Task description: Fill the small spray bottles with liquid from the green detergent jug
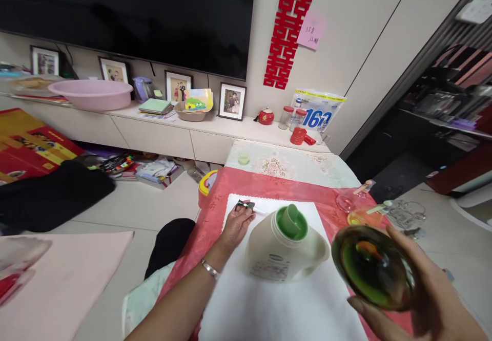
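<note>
My right hand holds a round dark cap up close to the camera, its green inside facing me. In front of it stands a white jug with a handle and an open green spout, on a white cloth. My left hand rests on the cloth's far left corner, fingers closed on a small dark and silver object with a thin white tip. A silver bracelet sits on that wrist.
The cloth lies on a red table cover over a floral one. Small glass dishes sit to the right. Beyond are a white cabinet with photo frames, a pink basin, jars, and floor clutter.
</note>
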The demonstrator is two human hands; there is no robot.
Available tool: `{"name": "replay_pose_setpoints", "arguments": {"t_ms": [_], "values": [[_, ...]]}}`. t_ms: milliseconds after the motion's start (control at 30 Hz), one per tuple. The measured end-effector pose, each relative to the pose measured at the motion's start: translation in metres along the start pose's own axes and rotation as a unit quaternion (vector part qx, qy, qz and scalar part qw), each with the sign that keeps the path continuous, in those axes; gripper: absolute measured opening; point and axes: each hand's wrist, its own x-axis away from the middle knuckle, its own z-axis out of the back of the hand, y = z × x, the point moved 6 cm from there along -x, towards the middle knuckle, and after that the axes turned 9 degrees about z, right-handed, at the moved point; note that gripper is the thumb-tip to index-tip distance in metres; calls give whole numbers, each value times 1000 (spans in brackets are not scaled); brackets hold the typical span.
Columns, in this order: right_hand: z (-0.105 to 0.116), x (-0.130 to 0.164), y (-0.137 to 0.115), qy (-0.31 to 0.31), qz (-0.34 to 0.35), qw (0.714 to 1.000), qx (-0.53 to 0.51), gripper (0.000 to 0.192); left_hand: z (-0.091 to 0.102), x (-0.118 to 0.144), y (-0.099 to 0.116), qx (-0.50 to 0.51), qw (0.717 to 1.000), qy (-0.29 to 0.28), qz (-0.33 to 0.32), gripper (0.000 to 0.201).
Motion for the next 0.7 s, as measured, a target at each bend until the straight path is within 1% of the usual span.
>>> {"name": "replay_pose_setpoints", "arguments": {"t_ms": [167, 267, 367, 500, 700], "values": [[-2, -40, -19, -9, 136, 990, 30, 69, 2, 1, 1, -14, 1000, -12, 4, 45], [-4, -57, -30, -18, 191, 980, 54, 63, 2, 2, 0, -19, 1000, -16, 3, 47], [-4, -67, -37, -26, 224, 972, 71, 60, 0, 3, 0, -22, 1000, -17, 0, 48], [-5, -73, -40, -37, 262, 959, 102, 56, -2, 6, 0, -25, 1000, -15, 3, 48], [-7, -78, -43, -52, 297, 943, 138, 55, -6, 10, 2, -27, 1000, -13, 9, 45]]}}
